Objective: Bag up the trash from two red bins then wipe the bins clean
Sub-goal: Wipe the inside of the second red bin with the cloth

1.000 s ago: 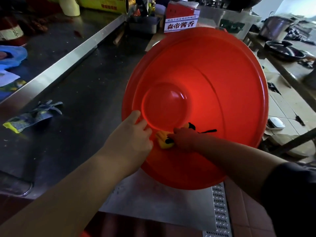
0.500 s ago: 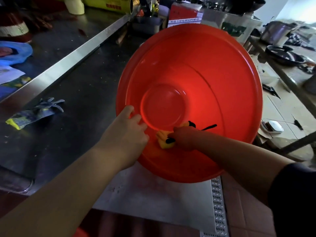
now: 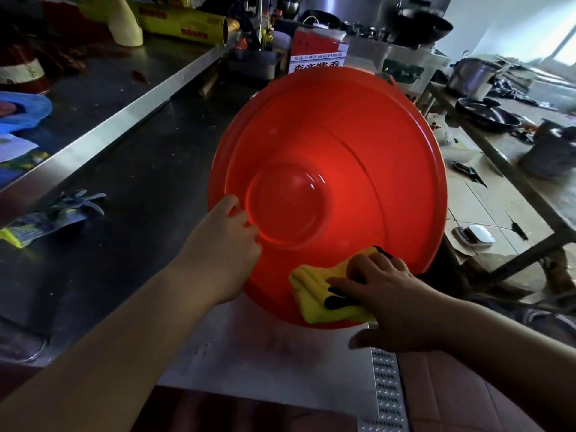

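Note:
A big round red bin [image 3: 358,169] is tipped up on the steel counter with its circular face and round centre turned to me. My left hand [image 3: 224,244] holds it at the left side, fingers curled beside the centre circle. My right hand [image 3: 386,294] presses a folded yellow cloth [image 3: 314,291] with black markings against the bin's lower rim, fingers on top and thumb below the edge. No second bin or trash bag is in view.
A grey and yellow work glove [image 3: 56,213] lies on the dark steel counter [image 3: 140,188] to the left. Boxes and jars crowd the back, among them a red box [image 3: 314,48]. A side table with a black pan [image 3: 486,115] stands right; a small scale [image 3: 475,235] lies on the floor.
My right hand has drawn the yellow cloth from beside the centre circle down and right to the bin's lower rim. My left hand stays on the left side.

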Demonstrator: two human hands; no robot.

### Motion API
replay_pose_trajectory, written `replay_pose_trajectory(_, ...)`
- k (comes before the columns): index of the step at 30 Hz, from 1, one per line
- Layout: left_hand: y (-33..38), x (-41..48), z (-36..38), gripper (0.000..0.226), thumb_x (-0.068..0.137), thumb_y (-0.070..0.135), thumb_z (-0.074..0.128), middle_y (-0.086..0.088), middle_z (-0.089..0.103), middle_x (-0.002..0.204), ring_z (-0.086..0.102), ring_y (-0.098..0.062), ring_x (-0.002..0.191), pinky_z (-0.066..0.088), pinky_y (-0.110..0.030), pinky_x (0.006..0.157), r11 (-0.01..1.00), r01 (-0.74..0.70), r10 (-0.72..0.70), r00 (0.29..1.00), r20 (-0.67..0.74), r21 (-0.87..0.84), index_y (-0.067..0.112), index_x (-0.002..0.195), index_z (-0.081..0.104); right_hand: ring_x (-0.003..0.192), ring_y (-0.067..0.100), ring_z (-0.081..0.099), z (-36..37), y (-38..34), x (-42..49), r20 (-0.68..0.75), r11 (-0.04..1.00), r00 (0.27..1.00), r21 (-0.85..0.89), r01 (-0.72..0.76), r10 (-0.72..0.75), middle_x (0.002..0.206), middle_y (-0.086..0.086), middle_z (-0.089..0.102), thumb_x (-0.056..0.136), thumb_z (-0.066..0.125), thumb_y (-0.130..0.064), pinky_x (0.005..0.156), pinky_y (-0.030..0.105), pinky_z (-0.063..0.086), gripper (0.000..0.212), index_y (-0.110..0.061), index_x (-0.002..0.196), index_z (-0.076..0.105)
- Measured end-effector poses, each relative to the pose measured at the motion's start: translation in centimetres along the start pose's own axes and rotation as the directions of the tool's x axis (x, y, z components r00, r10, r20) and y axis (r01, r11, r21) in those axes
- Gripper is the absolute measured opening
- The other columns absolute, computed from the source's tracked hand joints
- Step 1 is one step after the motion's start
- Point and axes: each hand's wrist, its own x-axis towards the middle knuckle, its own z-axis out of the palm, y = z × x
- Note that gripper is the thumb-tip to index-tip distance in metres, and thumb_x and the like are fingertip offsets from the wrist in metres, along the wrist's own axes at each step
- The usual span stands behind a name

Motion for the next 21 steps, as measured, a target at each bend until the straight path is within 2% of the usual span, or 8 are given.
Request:
replay_pose_trajectory(3,-0.3,-0.1,0.8,0.016,0.052,0.023,0.072,0.002,0.063,0.071,0.059,-0.022,0.076,0.037,-0.040,0.091,1.000,-0.004,0.004,1.000,0.001,0.011,0.020,0.068,0.069,0.112,0.033,0.053,1.7,0.3,1.1,-0.118,0.995,0.993,-0.103,-0.019,0.007,0.127,0.005,0.052,0.053,0.073,-0.065,0.089,0.052,0.043,0.095,-0.035,0.134,0.034)
replay_pose_trajectory(7,-1.6,-0.5,1.1,0.017,0.036,0.014,0.075,-0.002,0.059,0.056,0.060,-0.026,0.062,0.039,-0.046,0.098,0.999,-0.032,0.030,0.996,-0.087,-0.016,0.016,0.050,0.066,0.079,0.025,0.064,3.3,-0.6,2.7,-0.292,1.000,0.956,0.000,0.003,-0.003,0.094,-0.004,0.066,0.041,0.057,-0.061,0.067,0.039,0.051,0.084,-0.030,0.118,0.046)
replay_pose_trajectory(8,-2.0,-0.6,0.5,0.013,0.044,0.015,0.074,-0.002,0.061,0.061,0.061,-0.025,0.069,0.035,-0.048,0.105,1.000,-0.021,0.021,0.997,-0.069,0.011,0.017,0.055,0.068,0.078,0.025,0.064,3.5,-1.2,3.1,-0.327,0.999,0.945,0.040,0.013,0.000,0.094,-0.005,0.067,0.042,0.052,-0.062,0.065,0.037,0.051,0.082,-0.030,0.118,0.046)
replay_pose_trajectory(10,-2.5,-0.7,-0.5,0.017,0.073,0.020,0.062,0.002,0.064,0.095,0.056,-0.021,0.102,0.002,-0.043,0.115,0.989,0.009,-0.005,1.000,-0.025,0.150,0.022,0.087,0.071,0.077,0.025,0.063,3.9,-2.5,3.9,-0.393,0.995,0.919,0.099,0.032,0.009,0.093,-0.004,0.067,0.046,0.048,-0.065,0.064,0.037,0.051,0.078,-0.030,0.116,0.046)
replay_pose_trajectory(12,-3.4,-1.0,-0.4,0.032,0.087,0.020,0.045,0.004,0.052,0.124,0.039,-0.020,0.125,-0.022,-0.041,0.109,0.972,0.028,-0.024,1.000,-0.016,0.234,0.027,0.114,0.061,0.074,0.026,0.062,4.0,-3.6,4.7,-0.464,0.986,0.886,0.154,0.065,0.015,0.090,-0.004,0.067,0.050,0.048,-0.068,0.063,0.034,0.049,0.074,-0.029,0.113,0.047)
replay_pose_trajectory(15,-3.7,-2.1,0.0,0.044,0.084,0.018,0.043,-0.002,0.047,0.132,0.034,-0.026,0.130,-0.028,-0.047,0.104,0.971,0.077,-0.080,0.997,0.008,0.227,0.023,0.127,0.054,0.073,0.025,0.062,4.0,-4.9,5.7,-0.529,0.978,0.848,0.187,0.088,0.024,0.087,-0.005,0.065,0.050,0.053,-0.069,0.062,0.033,0.047,0.073,-0.029,0.112,0.048)
replay_pose_trajectory(18,-2.1,-2.6,0.7,0.033,0.059,0.015,0.053,-0.006,0.065,0.090,0.059,-0.031,0.100,-0.012,-0.056,0.110,0.989,0.070,-0.069,0.997,-0.017,0.129,0.016,0.085,0.074,0.073,0.025,0.062,4.0,-5.2,6.3,-0.538,0.960,0.840,0.264,0.090,0.069,0.086,-0.007,0.065,0.043,0.066,-0.065,0.060,0.032,0.047,0.079,-0.030,0.111,0.048)
replay_pose_trajectory(21,-1.0,-2.3,1.6,0.018,0.060,0.015,0.051,0.000,0.060,0.064,0.060,-0.030,0.083,0.002,-0.061,0.111,0.996,0.058,-0.056,0.998,-0.028,0.075,0.018,0.060,0.069,0.078,0.023,0.063,3.7,-4.9,6.4,-0.523,0.948,0.850,0.298,0.107,0.068,0.089,-0.007,0.065,0.047,0.065,-0.073,0.063,0.032,0.049,0.080,-0.031,0.113,0.047)
